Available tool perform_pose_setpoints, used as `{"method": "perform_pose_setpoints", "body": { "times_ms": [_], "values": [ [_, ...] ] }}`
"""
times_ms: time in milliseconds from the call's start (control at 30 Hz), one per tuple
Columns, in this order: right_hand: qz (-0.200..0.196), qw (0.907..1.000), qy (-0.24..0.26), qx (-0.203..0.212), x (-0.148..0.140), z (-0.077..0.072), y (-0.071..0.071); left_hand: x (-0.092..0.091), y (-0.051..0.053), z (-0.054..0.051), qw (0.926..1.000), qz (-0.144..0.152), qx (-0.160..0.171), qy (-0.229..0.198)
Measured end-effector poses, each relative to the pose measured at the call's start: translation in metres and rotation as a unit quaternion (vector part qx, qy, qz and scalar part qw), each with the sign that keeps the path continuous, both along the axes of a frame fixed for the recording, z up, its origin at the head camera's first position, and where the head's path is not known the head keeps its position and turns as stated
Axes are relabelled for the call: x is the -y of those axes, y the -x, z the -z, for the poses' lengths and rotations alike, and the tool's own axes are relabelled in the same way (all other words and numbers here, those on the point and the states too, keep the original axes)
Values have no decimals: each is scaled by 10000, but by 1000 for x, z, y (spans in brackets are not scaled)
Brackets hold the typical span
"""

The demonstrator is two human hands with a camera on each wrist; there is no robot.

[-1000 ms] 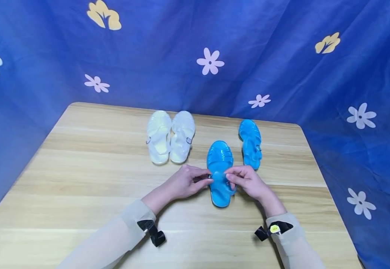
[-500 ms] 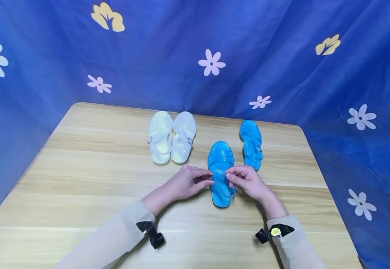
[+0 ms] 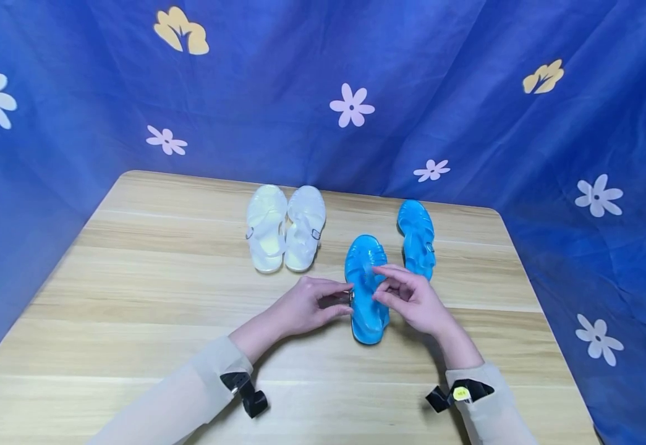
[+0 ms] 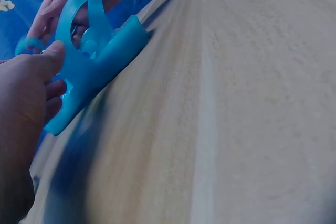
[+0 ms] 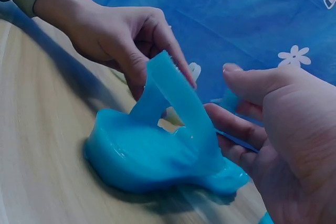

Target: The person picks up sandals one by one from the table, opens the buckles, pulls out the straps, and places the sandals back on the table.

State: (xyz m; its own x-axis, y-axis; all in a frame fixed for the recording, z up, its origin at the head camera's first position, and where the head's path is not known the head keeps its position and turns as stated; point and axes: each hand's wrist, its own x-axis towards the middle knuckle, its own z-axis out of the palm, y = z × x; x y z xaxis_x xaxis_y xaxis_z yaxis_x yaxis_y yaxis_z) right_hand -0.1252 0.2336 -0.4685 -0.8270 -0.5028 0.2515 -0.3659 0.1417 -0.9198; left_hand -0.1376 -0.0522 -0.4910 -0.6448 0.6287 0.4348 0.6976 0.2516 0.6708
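A blue jelly sandal [image 3: 368,315] lies sole down on the table, its toe pointing away from me. At its left side my left hand [image 3: 313,304] holds the strap by the small metal buckle, thumb and fingers on either side of it. My right hand [image 3: 412,300] is over the sandal's right side, thumb and forefinger spread apart. A loose strap end [image 5: 230,99] stands close to the right fingers; whether it touches them is unclear. In the right wrist view the heel strap [image 5: 181,98] rises in a loop between the hands.
Another blue sandal [image 3: 416,232] lies behind my right hand. A pair of white sandals, the left one [image 3: 267,204] and the right one [image 3: 307,204], stands side by side farther back. A blue flowered curtain [image 3: 278,93] hangs behind the wooden table [image 3: 150,272].
My right thumb and forefinger have parted, and the strap end near them has swung toward the toe. The left hand stays at the buckle. The view has shifted slightly.
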Motion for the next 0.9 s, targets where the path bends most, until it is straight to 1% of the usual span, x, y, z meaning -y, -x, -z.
{"method": "perform_pose_setpoints", "body": {
  "times_ms": [100, 200, 300, 467, 600, 667, 767, 900],
  "values": [
    [-34, 9999, 21, -133, -2, 0, -2, 1, -2, -1, 9999, 40, 16, 149],
    [-129, 9997, 154, -132, -5, 1, -4, 2, -4, -1, 9996, 90, 75, 260],
    [-77, 9996, 212, -169, -9, 4, -7, 3, -6, -1, 9994, 105, 101, 316],
    [141, 9992, 226, -308, -17, 9, -13, 2, -8, -1, 9997, 153, 4, 213],
    [273, 9994, 62, -221, -23, 13, -19, 0, -9, 1, 9998, 185, -112, 35],
    [319, 9994, -60, -145, -25, 14, -22, -1, -10, 2, 9998, 129, -163, 9],
    [302, 9989, -326, -155, -28, 19, -25, -3, -11, 2, 9997, -23, -213, 66],
    [134, 9973, -678, -261, -29, 24, -27, -6, -13, 2, 9993, -253, -199, 193]
  ]
}}
